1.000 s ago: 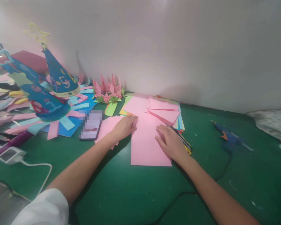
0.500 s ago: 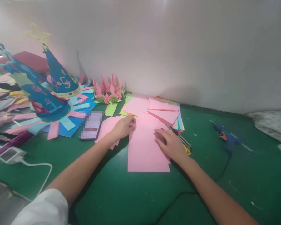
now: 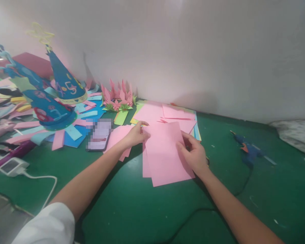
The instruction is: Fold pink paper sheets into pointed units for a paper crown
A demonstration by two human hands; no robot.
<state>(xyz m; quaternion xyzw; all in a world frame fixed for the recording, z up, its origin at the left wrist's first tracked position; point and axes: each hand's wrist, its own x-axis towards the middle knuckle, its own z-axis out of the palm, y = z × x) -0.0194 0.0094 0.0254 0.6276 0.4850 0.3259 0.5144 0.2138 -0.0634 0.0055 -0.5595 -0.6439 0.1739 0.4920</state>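
My left hand (image 3: 136,134) pinches the upper left corner of a pink paper sheet (image 3: 166,156). On the sheet's right edge my right hand (image 3: 194,154) is closed, thumb on top and fingers behind. The sheet lies slightly turned over another pink sheet (image 3: 145,167), whose left strip shows. Behind them is a stack of coloured paper (image 3: 149,112) with pink folded pieces (image 3: 179,112) on top. A cutter seen earlier is almost wholly hidden by my right hand.
Left of the papers lie a phone (image 3: 99,135) and small pink sheets (image 3: 117,137). A pink paper crown (image 3: 118,98) and blue cone hats (image 3: 63,76) stand farther back. A glue gun (image 3: 251,150) with a cable rests at right on the green table (image 3: 132,210).
My right hand has taken hold of the top pink sheet and shifted it rightward, turning it a little and uncovering the sheet below. My left hand stays at the upper left corner.
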